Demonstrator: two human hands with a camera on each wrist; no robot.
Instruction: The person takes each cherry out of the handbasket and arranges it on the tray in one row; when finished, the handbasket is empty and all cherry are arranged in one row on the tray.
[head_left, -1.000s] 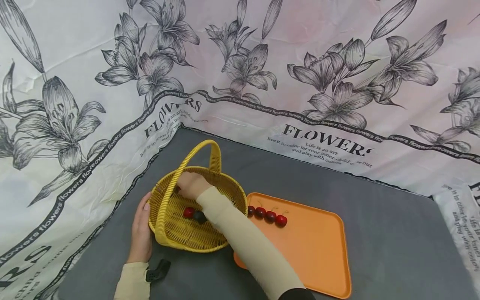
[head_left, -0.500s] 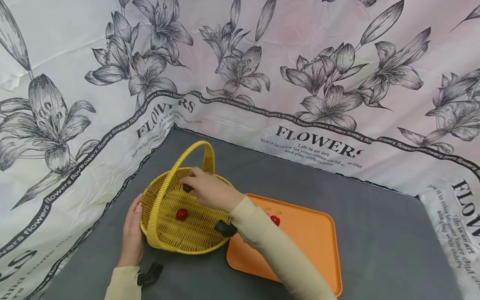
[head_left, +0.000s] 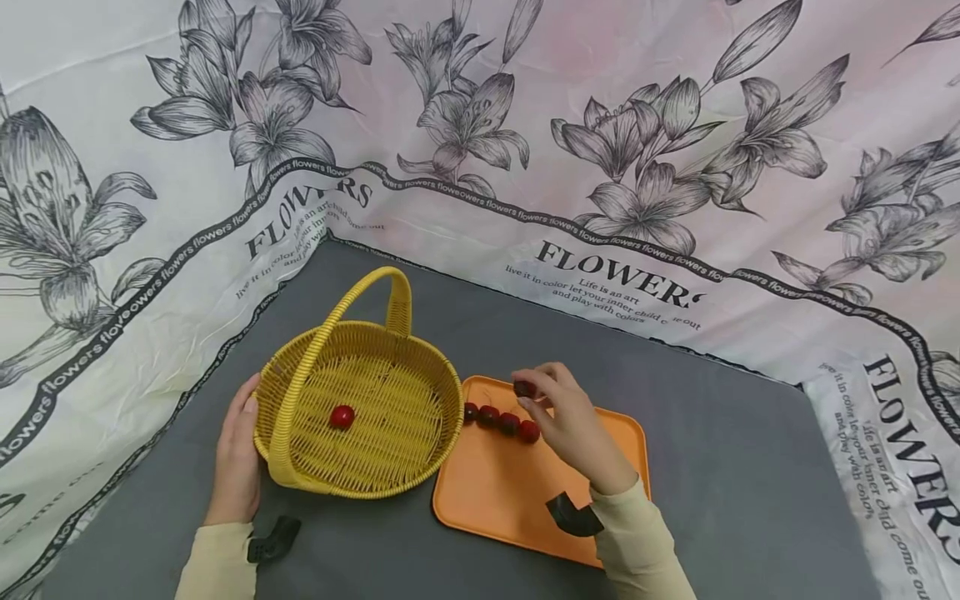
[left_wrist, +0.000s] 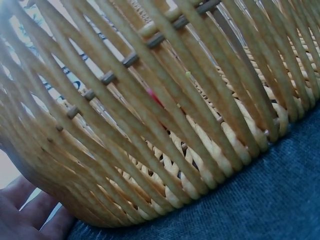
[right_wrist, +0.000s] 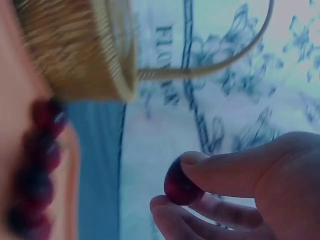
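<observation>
My right hand (head_left: 573, 425) pinches a dark red cherry (right_wrist: 181, 184) between thumb and fingertips, above the back of the orange tray (head_left: 487, 500). Below and left of it, several cherries (head_left: 508, 424) lie in a row on the tray. A yellow woven basket (head_left: 442, 433) with a tall handle stands left of the tray, and one red cherry (head_left: 342, 417) lies inside it. My left hand (head_left: 236, 458) rests along the basket's left outer wall, its fingers (left_wrist: 37, 212) fairly straight against the weave in the left wrist view.
A grey tabletop (head_left: 720, 467) lies under everything. Behind and to the left hangs a white cloth (head_left: 450, 212) printed with flowers and lettering. The basket handle (head_left: 330, 325) arches high over the basket. A black strap piece (head_left: 573, 515) sits by my right wrist.
My right hand has come up out of the basket with a dark cherry and moved right, over the tray. One cherry shows in the basket now. The left hand keeps its place on the basket.
</observation>
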